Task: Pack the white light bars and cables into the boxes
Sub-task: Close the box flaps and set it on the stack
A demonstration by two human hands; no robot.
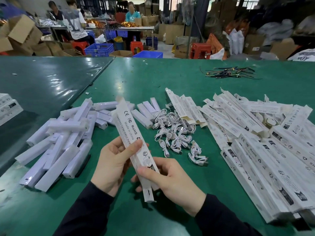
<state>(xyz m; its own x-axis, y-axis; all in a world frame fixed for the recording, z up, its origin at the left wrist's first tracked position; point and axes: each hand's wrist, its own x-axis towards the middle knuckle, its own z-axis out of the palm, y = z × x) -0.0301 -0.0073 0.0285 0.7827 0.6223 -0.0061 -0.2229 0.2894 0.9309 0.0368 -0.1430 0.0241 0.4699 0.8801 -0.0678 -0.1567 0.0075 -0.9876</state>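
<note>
A long white printed box (129, 132) is held above the green table (170, 79), tilted with its far end flap up. My left hand (114, 165) grips its middle from the left, thumb on the printed face. My right hand (172, 180) holds the near end, thumb across the box. A heap of white light bars (64, 138) lies to the left. Coiled white cables (177, 133) are piled in the middle. Many flat white boxes (255, 133) are stacked on the right.
A tangle of dark wires (230, 73) lies at the far right of the table. More white boxes (8, 106) sit at the left edge. Beyond the table are blue crates (98, 49), red stools, cardboard cartons and seated people.
</note>
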